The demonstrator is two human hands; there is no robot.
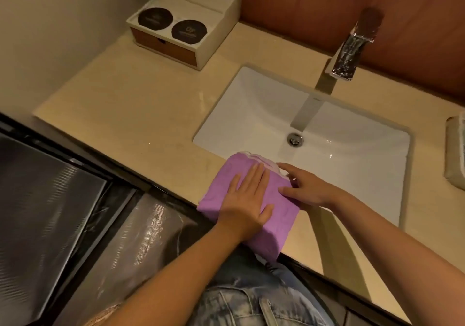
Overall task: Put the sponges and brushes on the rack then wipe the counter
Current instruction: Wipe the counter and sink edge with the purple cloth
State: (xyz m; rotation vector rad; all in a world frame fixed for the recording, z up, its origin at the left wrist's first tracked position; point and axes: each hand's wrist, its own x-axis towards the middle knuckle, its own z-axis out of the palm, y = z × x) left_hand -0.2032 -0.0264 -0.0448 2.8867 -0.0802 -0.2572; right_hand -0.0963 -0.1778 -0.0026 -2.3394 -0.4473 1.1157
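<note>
Beige stone counter [125, 104], front edge by sink [251, 91]: folded purple cloth [286, 216] overhangs lip. Your left hand [245, 200] presses flat, fingers straight; right hand [307, 189] touches cloth's right edge, fingers spread. Cloth soft, light, probably slides easily; press palm mid-fold

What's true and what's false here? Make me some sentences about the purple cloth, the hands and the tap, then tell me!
1. The left hand lies flat on the purple cloth. True.
2. The purple cloth lies inside the sink. False: it lies on the counter, draped over its front edge.
3. Water runs from the faucet. False: no stream shows.
4. Two black round discs sit on the white box. True.
5. The right hand grips the faucet. False: it touches the purple cloth.
</note>
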